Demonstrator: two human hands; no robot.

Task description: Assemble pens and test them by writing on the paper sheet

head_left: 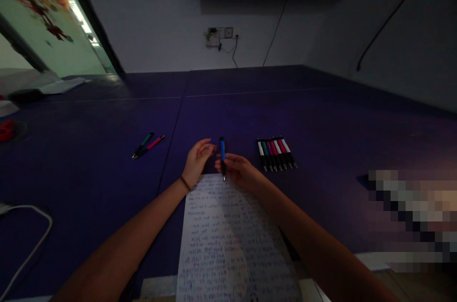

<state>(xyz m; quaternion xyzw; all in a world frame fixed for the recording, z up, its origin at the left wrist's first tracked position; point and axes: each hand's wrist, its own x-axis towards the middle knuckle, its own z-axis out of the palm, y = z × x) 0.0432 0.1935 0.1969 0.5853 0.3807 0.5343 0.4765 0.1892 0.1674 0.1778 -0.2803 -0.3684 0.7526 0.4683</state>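
Note:
My right hand [238,171] pinches a blue pen [222,150] upright, its tip resting at the top edge of a handwritten sheet of paper [228,240]. My left hand [198,159] hovers just left of the pen, fingers loosely curled and apart, holding nothing. A thin band circles my left wrist. The sheet lies on a dark purple table [321,116] and runs toward me between my forearms.
A row of several pens [276,153] lies right of my hands. A green pen [143,144] and a red pen [153,144] lie to the left. A white cable [32,240] curls at the near left. A wall socket [219,35] sits on the far wall.

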